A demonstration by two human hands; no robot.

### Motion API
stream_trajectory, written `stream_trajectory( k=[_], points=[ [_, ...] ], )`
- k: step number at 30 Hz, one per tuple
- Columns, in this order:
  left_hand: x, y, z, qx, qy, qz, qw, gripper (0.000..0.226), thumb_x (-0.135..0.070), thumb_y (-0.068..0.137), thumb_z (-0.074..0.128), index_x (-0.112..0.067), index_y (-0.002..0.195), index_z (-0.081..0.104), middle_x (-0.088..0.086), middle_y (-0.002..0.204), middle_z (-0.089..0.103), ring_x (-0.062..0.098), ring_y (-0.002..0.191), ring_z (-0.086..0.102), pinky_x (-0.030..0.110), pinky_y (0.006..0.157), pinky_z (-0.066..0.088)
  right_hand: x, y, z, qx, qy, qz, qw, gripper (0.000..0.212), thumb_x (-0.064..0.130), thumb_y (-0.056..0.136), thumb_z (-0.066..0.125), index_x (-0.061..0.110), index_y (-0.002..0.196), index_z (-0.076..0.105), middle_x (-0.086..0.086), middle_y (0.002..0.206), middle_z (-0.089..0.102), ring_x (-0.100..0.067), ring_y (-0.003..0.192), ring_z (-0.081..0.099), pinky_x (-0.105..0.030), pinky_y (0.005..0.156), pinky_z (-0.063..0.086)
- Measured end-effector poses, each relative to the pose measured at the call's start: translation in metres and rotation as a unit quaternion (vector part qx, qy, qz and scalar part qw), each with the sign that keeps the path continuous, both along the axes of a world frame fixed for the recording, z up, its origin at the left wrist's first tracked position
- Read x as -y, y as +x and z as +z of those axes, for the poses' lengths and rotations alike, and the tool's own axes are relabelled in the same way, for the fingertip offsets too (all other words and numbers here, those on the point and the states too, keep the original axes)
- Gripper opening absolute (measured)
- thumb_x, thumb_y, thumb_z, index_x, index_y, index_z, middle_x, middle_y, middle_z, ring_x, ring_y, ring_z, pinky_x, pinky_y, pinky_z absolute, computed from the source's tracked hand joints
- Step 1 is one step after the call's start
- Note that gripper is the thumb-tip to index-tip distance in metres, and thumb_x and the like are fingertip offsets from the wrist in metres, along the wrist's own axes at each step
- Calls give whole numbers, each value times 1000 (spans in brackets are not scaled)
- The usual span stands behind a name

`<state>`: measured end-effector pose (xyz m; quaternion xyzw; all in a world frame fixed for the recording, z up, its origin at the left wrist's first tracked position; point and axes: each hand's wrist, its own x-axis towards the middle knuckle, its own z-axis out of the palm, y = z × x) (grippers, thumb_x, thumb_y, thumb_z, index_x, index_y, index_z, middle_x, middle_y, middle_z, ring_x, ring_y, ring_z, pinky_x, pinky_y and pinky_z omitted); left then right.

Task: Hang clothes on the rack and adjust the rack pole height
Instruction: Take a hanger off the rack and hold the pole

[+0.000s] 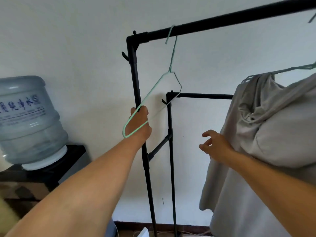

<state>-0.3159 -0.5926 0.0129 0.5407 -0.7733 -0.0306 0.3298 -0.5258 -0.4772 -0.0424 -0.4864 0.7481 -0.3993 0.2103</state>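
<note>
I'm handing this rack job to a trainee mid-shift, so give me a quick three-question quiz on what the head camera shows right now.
1. True or false: the empty green hanger is hooked on the top rail.
2. What does the left hand grip?
A. the front upright pole
B. the grey garment
C. the water bottle
3. Fill in: the right hand is open, fingers spread, beside the grey ____.

Key
1. True.
2. A; the hanger's lower loop also lies over that hand.
3. garment, which hangs on another green hanger.
</note>
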Motion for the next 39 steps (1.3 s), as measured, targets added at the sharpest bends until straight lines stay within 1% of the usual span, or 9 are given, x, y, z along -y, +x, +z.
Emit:
stream_trajectory(
  k=[4,7,12,21,24,29,33,36,39],
  points=[
    [-11,0,0,16,-1,52,998,37,5,79,54,-10,112,47,16,117,43,31,79,56,36,64,44,3,-3,6,-7,-4,1,1000,38,17,86,64,15,120,49,-6,92,63,-27,86,63,-32,73,50],
    [-20,0,-2,30,13,73,997,36,4,80,56,-8,114,47,18,120,41,35,88,59,40,68,48,0,-1,10,-3,-4,5,1000,38,15,86,62,15,121,47,-7,84,61,-22,75,58,-27,61,47],
    [-29,13,-8,42,16,89,995,35,5,81,53,-4,114,46,20,121,37,39,91,57,42,68,46,-10,6,8,-27,-13,14,999,42,14,85,62,11,124,47,4,73,53,-14,70,54,-31,70,47],
    [-61,17,-15,135,92,120,979,50,-9,78,54,-16,125,37,19,115,39,37,89,54,40,67,42,-50,18,2,-14,-2,16,1000,40,17,86,62,13,123,46,-9,90,61,-21,78,56,-28,67,49],
    [-83,14,-10,215,123,88,965,64,-16,79,53,-19,139,29,15,117,50,31,94,54,37,67,45,-68,26,0,-3,-16,8,1000,43,13,86,62,9,126,45,-8,95,52,-18,80,52,-21,58,42],
    [-166,-33,-14,230,84,-57,968,32,-19,83,54,-12,112,41,0,73,46,15,59,43,27,46,29,-158,37,4,11,5,-28,1000,44,10,85,62,9,127,47,-9,99,55,-18,85,54,-29,75,49],
    [-207,-51,-11,208,74,-160,962,27,-24,85,56,-15,109,49,-3,85,56,19,74,54,29,58,41,-188,47,2,-47,35,52,997,38,15,86,64,10,122,51,-5,100,61,-10,75,52,-11,56,41],
    [-237,-62,-4,266,104,-238,928,24,-33,80,62,-18,99,61,-1,104,63,24,91,62,32,71,48,-215,55,1,-91,69,106,988,36,18,85,66,9,118,55,-14,111,65,-17,84,58,-21,73,50],
    [-297,-97,5,297,107,-308,898,12,-17,77,58,-17,65,55,5,76,64,25,74,64,28,59,47,-274,34,-3,-108,116,119,980,39,24,86,66,11,121,54,-11,114,65,-19,90,60,-33,86,52]
  ],
)
